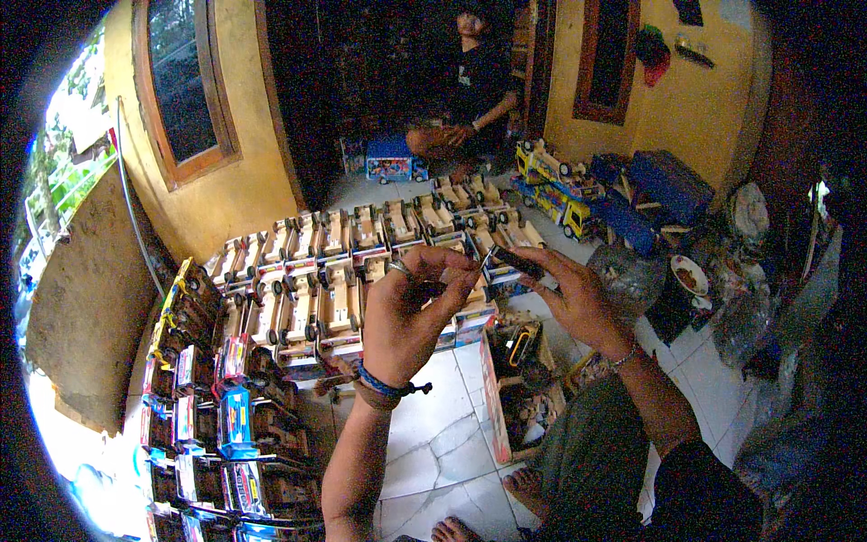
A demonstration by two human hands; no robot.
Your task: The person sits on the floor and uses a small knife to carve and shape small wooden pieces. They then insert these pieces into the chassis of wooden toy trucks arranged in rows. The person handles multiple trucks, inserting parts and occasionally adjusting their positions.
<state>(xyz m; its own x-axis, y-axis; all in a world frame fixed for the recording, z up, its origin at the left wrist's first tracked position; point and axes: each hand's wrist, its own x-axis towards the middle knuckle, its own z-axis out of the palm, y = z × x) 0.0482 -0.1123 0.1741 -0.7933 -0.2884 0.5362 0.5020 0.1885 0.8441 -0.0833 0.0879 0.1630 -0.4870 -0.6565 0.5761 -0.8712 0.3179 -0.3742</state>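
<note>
Tool [517, 262], dark-handled, sits between our hands: right hand [578, 303] pinches handle; left hand [406, 316] curls near thin tip [489, 256], pinch unclear. We judge it light, stiff, best held by handle.

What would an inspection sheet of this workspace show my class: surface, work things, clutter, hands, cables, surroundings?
Surface: white tiled floor, cracked.
Work things: dark slim object; rows of wooden toy trucks.
Clutter: open box of loose bits; clear plastic bag.
Hands: right hand holds the dark slim object; left hand is at its shiny end, hold unclear.
Cables: thin pale line by the yellow wall, cable or hose unclear.
Surroundings: seated person near the doorway.
</note>
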